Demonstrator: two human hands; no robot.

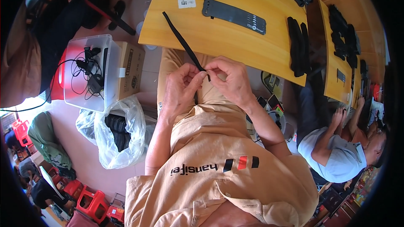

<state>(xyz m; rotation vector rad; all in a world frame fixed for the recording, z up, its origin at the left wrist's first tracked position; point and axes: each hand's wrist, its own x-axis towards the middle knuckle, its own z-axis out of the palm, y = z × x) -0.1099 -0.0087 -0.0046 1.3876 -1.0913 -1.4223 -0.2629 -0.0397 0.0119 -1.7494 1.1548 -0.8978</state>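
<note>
A narrow black strap (180, 38) slants down from the table edge into my two hands, above my lap. My left hand (182, 87) pinches it near its lower end with thumb and fingertips. Close against it, my right hand (230, 80) grips the short tail of the same strap. Fingertips hide the exact spot where the two hands meet on it. On the table ahead lies a flat dark grey panel (234, 15) with holes at one end and white markings at the other, touched by neither hand.
The yellow table (168, 25) also bears a white label (186, 0) and bundled black straps (298, 46). To the left stand a clear plastic bin (86, 88) with cables, a cardboard box (134, 65) and a plastic bag (130, 143) of black pieces. A co-worker (336, 151) sits at right.
</note>
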